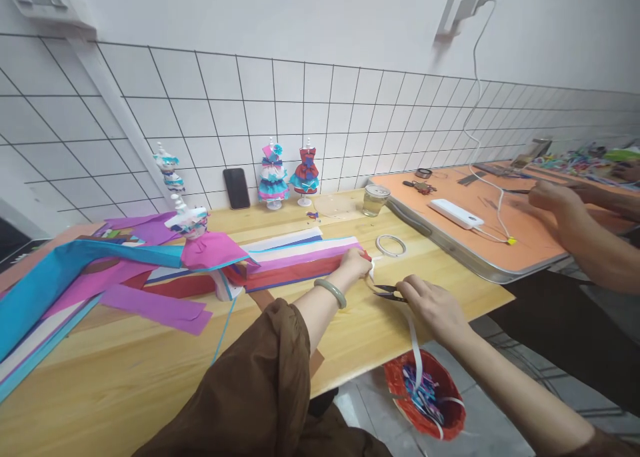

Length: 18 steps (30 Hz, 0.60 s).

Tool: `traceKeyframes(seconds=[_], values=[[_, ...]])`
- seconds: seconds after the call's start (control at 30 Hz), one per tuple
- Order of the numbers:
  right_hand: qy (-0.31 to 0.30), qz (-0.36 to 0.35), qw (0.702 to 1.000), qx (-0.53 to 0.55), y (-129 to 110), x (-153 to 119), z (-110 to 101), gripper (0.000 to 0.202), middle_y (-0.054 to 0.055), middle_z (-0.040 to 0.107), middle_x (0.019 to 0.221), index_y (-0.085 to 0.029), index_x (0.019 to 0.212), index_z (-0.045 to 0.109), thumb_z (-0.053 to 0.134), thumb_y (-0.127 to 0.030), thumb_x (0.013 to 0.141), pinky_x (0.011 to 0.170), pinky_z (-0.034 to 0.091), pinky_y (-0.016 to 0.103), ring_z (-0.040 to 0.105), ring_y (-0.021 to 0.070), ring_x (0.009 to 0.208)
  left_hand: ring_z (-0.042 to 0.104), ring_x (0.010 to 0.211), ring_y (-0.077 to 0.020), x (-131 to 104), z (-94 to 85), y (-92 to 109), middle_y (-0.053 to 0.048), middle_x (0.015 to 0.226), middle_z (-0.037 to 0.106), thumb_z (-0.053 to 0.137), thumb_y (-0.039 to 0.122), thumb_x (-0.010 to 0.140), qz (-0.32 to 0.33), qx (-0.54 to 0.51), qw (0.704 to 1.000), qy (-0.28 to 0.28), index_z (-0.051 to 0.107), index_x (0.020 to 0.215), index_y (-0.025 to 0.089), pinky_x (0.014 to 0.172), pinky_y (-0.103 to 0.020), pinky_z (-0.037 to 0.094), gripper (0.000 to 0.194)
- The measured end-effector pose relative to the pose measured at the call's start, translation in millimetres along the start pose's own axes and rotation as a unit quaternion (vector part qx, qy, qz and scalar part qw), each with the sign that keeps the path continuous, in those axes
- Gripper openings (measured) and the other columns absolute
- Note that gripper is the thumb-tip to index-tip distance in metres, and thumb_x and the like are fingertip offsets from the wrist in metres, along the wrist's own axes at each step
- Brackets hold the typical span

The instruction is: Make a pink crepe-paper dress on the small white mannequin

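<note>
My left hand [356, 263], with a green bangle on the wrist, is closed at the right end of long layered fabric strips [300, 263] in white, purple, red and blue. A small red piece and a white strand show at its fingertips. My right hand [431, 303] holds black scissors [391, 293], their blades parted and pointing left toward the white strand. A white ribbon [415, 343] hangs from below the scissors over the table edge. Left of the strips stands a small dress form [193, 227] draped in pink cloth.
Three dressed mini forms [273, 177], a phone [237, 188] and a glass jar [375, 200] stand by the wall. A ribbon roll [391, 245] lies near my hands. A scrap bin [400, 393] is below. Another person's hands [555, 197] work at the orange table [450, 223].
</note>
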State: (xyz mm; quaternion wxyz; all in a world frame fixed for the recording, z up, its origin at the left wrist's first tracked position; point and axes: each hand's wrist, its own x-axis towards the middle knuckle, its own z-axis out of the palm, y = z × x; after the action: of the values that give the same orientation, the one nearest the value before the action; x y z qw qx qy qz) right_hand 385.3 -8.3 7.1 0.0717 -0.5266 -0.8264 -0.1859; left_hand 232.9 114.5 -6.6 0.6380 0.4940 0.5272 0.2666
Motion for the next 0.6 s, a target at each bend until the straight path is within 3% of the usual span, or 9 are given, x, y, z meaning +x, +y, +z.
traceKeyframes(seconds=[0.07,0.13,0.23,0.3,0.33,0.43,0.6], values=[[0.007,0.081,0.991,0.108,-2,-3,2,0.012,0.007,0.064,0.091,-0.020,0.092,0.059,0.050,-0.025,0.087,0.058,0.042,0.027,0.062,0.0188,0.072,0.058,0.099,-0.0206,-1,-1.7,2,-0.010,0.117,0.056,0.054,0.032,0.088,-0.017,0.008,1.000,-0.005,0.052,0.118,0.015,0.082,-0.041,0.051,0.035],[0.016,0.181,0.954,0.238,-7,-2,7,0.021,0.007,0.067,0.094,-0.021,0.092,0.062,0.056,-0.039,0.082,0.065,0.046,0.029,0.064,0.0214,0.079,0.059,0.097,-0.0201,-4,-3.2,5,-0.009,0.115,0.057,0.054,0.032,0.088,-0.026,0.007,0.999,-0.020,0.052,0.118,0.015,0.081,-0.041,0.051,0.035],[0.042,0.310,0.831,0.460,-18,7,13,0.033,0.007,0.071,0.092,-0.020,0.087,0.067,0.071,-0.044,0.066,0.077,0.048,0.035,0.064,0.0266,0.087,0.059,0.096,-0.0197,-8,-5.4,6,-0.009,0.114,0.057,0.053,0.032,0.088,-0.029,-0.001,0.999,-0.038,0.052,0.118,0.015,0.080,-0.040,0.052,0.034],[0.067,0.356,0.748,0.556,-27,15,15,0.039,0.009,0.071,0.093,-0.018,0.088,0.068,0.075,-0.044,0.059,0.081,0.048,0.036,0.064,0.0280,0.092,0.059,0.096,-0.0196,-9,-6.9,6,-0.009,0.114,0.057,0.053,0.032,0.088,-0.028,-0.006,0.999,-0.042,0.052,0.117,0.015,0.080,-0.040,0.052,0.034],[0.079,0.369,0.721,0.581,-30,20,17,0.043,0.010,0.071,0.095,-0.017,0.091,0.067,0.075,-0.044,0.059,0.081,0.049,0.036,0.063,0.0278,0.093,0.059,0.096,-0.0197,-9,-7.6,5,-0.009,0.114,0.057,0.053,0.032,0.088,-0.026,-0.009,0.999,-0.043,0.052,0.117,0.015,0.080,-0.040,0.052,0.034],[0.100,0.397,0.676,0.613,-33,37,24,0.050,0.009,0.071,0.091,-0.015,0.101,0.063,0.072,-0.047,0.063,0.073,0.051,0.033,0.066,0.0246,0.087,0.059,0.097,-0.0199,-8,-9.1,2,-0.009,0.115,0.057,0.054,0.031,0.088,-0.023,-0.019,0.998,-0.046,0.052,0.118,0.015,0.081,-0.040,0.052,0.034],[0.114,0.432,0.601,0.662,-23,65,40,0.049,-0.001,0.060,0.055,-0.015,0.087,0.058,0.077,-0.044,0.054,0.041,0.041,0.023,0.058,0.0146,0.047,0.060,0.094,-0.0190,-8,-10.4,-3,-0.009,0.113,0.058,0.054,0.031,0.088,-0.013,-0.039,0.998,-0.055,0.052,0.117,0.015,0.078,-0.039,0.052,0.034]])
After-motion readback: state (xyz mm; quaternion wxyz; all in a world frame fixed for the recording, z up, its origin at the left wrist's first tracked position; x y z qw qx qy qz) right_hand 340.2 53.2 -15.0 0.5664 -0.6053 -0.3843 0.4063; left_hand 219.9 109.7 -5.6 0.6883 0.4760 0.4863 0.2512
